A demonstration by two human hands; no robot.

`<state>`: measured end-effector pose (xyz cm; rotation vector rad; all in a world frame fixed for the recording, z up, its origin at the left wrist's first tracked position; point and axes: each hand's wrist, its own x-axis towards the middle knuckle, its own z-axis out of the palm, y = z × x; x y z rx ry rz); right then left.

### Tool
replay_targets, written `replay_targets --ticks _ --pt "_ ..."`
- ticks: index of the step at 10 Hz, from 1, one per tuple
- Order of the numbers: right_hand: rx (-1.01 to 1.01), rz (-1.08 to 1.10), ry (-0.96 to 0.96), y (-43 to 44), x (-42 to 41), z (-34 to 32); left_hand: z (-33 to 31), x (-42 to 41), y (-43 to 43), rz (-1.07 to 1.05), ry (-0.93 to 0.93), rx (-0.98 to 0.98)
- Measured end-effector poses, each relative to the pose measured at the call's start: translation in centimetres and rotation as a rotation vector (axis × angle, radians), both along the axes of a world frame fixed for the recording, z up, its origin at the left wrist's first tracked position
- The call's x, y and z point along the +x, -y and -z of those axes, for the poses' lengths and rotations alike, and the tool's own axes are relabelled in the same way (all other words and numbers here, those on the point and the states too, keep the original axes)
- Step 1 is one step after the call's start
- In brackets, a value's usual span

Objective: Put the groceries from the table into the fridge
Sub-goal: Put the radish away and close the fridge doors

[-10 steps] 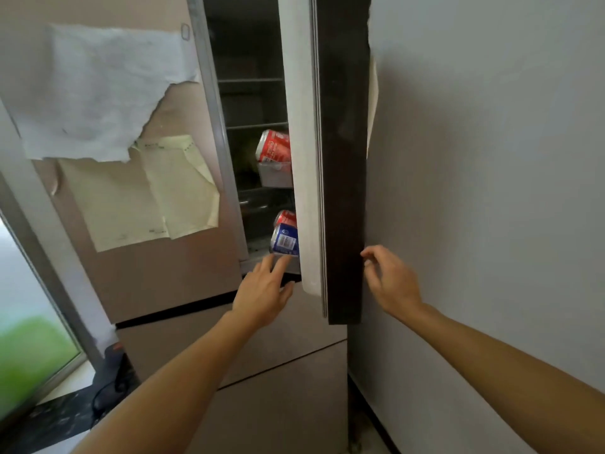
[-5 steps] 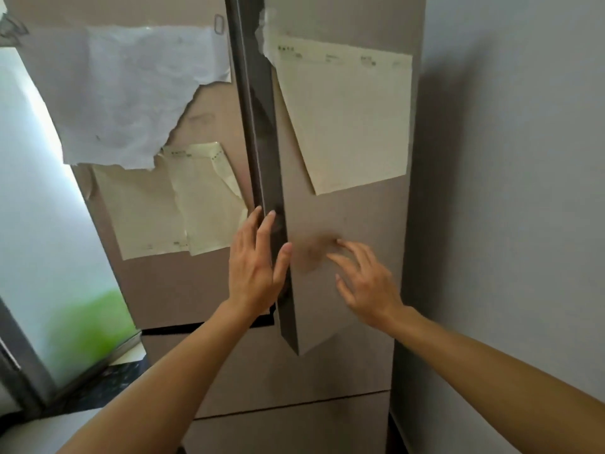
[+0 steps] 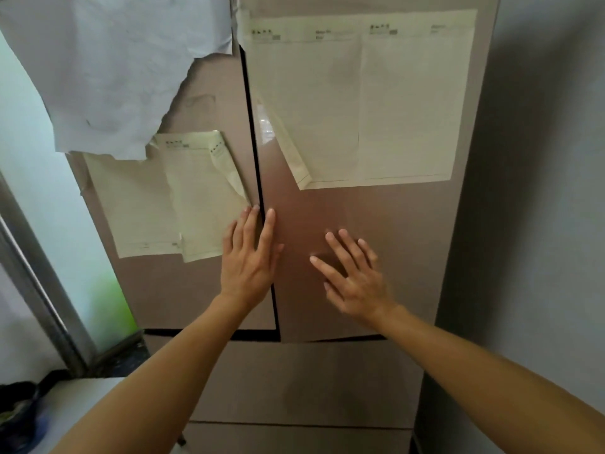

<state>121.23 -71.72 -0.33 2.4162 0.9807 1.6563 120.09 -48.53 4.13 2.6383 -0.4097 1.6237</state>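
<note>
soft daylight enters from the window at the left, blown out to pale white and green. the fridge door shows a small glare patch beside its seam and a dim reflection under the right hand. the wall at the right sits in grey shadow. straight edges bow toward the corners, and the whole frame looks slightly soft.

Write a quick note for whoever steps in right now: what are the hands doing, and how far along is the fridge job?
Left hand: flat, fingers straight, lying across the seam between the doors.
Right hand: flat, fingers spread, pressing the right door.
Groceries: none in view; the doors hide the inside.
Done: right door at or near shut.
To do: check it seals, then check the table for more.
</note>
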Motion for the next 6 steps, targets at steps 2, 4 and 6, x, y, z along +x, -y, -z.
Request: replay_targets --ticks 2,4,6 --pt "0.002 0.086 0.078 -0.9 2.9 0.7 2.3 2.9 -1.1 -0.005 0.124 0.103" --pt "-0.016 0.118 0.126 -1.3 3.6 1.0 2.8 4.9 -2.1 0.036 0.202 0.148" --pt "0.062 0.104 0.003 -2.2 1.4 0.3 2.8 4.6 -1.9 0.053 0.207 0.134"
